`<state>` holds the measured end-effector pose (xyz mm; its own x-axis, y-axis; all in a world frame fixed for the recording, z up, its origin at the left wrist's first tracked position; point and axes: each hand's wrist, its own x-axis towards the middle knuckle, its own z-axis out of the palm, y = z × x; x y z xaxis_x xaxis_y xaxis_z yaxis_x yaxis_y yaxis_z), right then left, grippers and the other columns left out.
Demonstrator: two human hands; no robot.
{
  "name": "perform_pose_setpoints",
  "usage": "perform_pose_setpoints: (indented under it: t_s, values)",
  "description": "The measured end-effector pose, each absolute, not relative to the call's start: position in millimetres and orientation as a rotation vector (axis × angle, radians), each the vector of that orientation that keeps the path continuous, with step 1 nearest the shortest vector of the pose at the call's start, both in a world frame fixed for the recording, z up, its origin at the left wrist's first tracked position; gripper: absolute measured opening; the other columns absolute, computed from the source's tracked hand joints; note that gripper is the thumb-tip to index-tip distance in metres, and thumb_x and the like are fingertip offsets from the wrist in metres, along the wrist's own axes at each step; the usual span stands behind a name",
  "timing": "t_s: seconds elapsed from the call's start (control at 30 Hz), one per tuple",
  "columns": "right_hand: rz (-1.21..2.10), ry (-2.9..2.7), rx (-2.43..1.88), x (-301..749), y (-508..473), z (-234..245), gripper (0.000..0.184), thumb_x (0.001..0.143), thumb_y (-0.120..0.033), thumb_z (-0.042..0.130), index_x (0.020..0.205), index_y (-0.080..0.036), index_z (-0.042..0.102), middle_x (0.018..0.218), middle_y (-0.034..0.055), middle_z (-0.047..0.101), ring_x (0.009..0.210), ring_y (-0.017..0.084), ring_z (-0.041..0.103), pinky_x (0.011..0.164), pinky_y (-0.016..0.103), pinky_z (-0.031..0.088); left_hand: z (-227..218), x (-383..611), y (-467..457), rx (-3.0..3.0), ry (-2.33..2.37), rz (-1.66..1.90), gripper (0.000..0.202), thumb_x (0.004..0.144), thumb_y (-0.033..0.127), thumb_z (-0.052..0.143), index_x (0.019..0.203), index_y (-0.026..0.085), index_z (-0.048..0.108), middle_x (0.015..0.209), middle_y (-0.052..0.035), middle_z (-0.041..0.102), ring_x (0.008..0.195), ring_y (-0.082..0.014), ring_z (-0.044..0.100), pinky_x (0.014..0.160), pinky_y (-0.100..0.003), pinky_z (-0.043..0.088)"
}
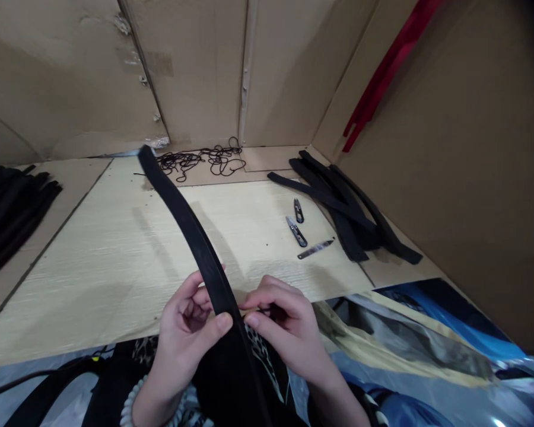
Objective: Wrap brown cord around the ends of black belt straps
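A long black fabric strip [190,230] runs from the back left of the table down toward my lap, its far end raised off the surface. My left hand [191,326] grips it, thumb on top and fingers behind. At the strip's right edge, my right hand [282,320] is closed in a pinch between thumb and forefinger. Something thin and dark shows at those fingertips, too small to name. Beyond my right hand lie two thread snips [296,231] and a small metal blade [315,248].
Tangled dark cord [204,161] lies along the cardboard back wall [191,71]. More black strips [342,204] are heaped at the right, and a dark pile [13,207] lies at the left. Red strips [382,74] hang on the right wall. Plastic bags [404,338] sit below the table edge.
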<state>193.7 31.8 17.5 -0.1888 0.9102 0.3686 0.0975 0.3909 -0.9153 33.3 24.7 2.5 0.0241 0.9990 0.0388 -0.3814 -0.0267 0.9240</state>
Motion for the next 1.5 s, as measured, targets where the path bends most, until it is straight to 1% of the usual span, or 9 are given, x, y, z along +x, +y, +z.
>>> perform_pose_setpoints:
  t_s: [0.23,0.33,0.43,0.63,0.73,0.87,1.03,1.17,1.5]
  values:
    - [1.272,-1.293,-0.851,191.7,37.9,-3.5,0.016,0.08,-0.032,0.07,0.074,-0.018,0.066,0.063,-0.0032,0.049,0.054,0.009,0.043,0.048,0.019,0.032,1.1,34.8,23.9,0.963,0.956,1.377,0.022,0.071,0.019,0.081,0.09,0.021,0.07,0.073,0.002,0.066,0.066,-0.007,0.061,0.063,-0.01,0.051]
    - [1.486,-1.046,-0.749,179.7,41.6,-22.3,0.028,0.072,-0.041,0.078,0.068,-0.018,0.064,0.063,-0.0018,0.053,0.056,0.009,0.046,0.051,0.021,0.035,0.9,37.4,21.9,0.937,0.978,1.403,0.021,0.069,0.019,0.082,0.085,0.02,0.069,0.071,0.0026,0.063,0.067,-0.0077,0.061,0.064,-0.011,0.053]
    - [1.63,-0.792,-0.696,157.9,40.0,-36.9,0.042,0.064,-0.051,0.081,0.061,-0.019,0.054,0.057,-0.0051,0.044,0.051,0.008,0.039,0.05,0.021,0.033,0.2,43.7,20.5,0.884,1.0,1.488,0.025,0.068,0.018,0.083,0.087,0.021,0.068,0.073,0.0038,0.062,0.068,-0.0078,0.063,0.068,-0.013,0.054]
    - [1.757,-0.645,-0.741,114.1,25.4,-40.3,0.047,0.078,-0.059,0.062,0.062,-0.022,0.037,0.052,-0.009,0.024,0.045,0.007,0.017,0.04,0.021,0.019,-1.9,51.9,29.8,0.85,1.261,1.685,0.033,0.068,0.021,0.083,0.095,0.021,0.064,0.077,0.003,0.067,0.065,-0.0093,0.064,0.06,-0.014,0.054]
    - [1.519,-0.875,-0.944,111.5,22.0,-34.9,0.036,0.089,-0.041,0.052,0.062,-0.02,0.044,0.051,-0.0061,0.035,0.046,0.008,0.029,0.044,0.021,0.026,-2.5,47.9,38.3,0.921,1.454,1.805,0.033,0.063,0.019,0.084,0.088,0.018,0.063,0.075,0.0025,0.065,0.069,-0.0097,0.063,0.063,-0.014,0.053]
    - [0.635,-1.585,-1.125,127.9,22.4,-27.3,0.021,0.092,-0.014,0.048,0.079,-0.014,0.064,0.069,0.0045,0.063,0.061,0.013,0.057,0.058,0.025,0.044,-2.3,43.4,44.6,1.02,1.577,1.892,0.03,0.061,0.015,0.082,0.081,0.018,0.06,0.07,0.0059,0.055,0.066,-0.0081,0.058,0.064,-0.016,0.05]
    - [-0.266,-1.966,-1.057,154.8,34.9,-15.6,0.017,0.091,-0.007,0.054,0.105,-0.003,0.064,0.062,0.0034,0.062,0.052,0.014,0.055,0.051,0.028,0.044,0.6,43.0,46.3,1.144,1.562,1.882,0.025,0.065,0.018,0.079,0.079,0.018,0.059,0.071,0.0045,0.059,0.064,-0.01,0.057,0.064,-0.021,0.05]
    - [-0.437,-2.152,-0.955,169.6,47.9,2.6,0.031,0.091,-0.008,0.057,0.121,0.0,0.058,0.064,0.0004,0.061,0.053,0.013,0.055,0.05,0.028,0.045,0.8,41.2,46.2,1.184,1.517,1.816,0.023,0.067,0.02,0.079,0.081,0.018,0.06,0.071,0.0039,0.062,0.064,-0.0101,0.059,0.063,-0.021,0.051]
    - [-0.489,-2.191,-0.832,179.7,57.9,11.8,0.013,0.091,-0.011,0.058,0.099,-0.004,0.066,0.061,-0.0007,0.058,0.054,0.011,0.053,0.05,0.027,0.045,-2.9,42.7,45.1,1.08,1.484,1.759,0.025,0.065,0.019,0.079,0.082,0.018,0.062,0.071,0.0027,0.068,0.068,-0.0136,0.069,0.067,-0.023,0.057]
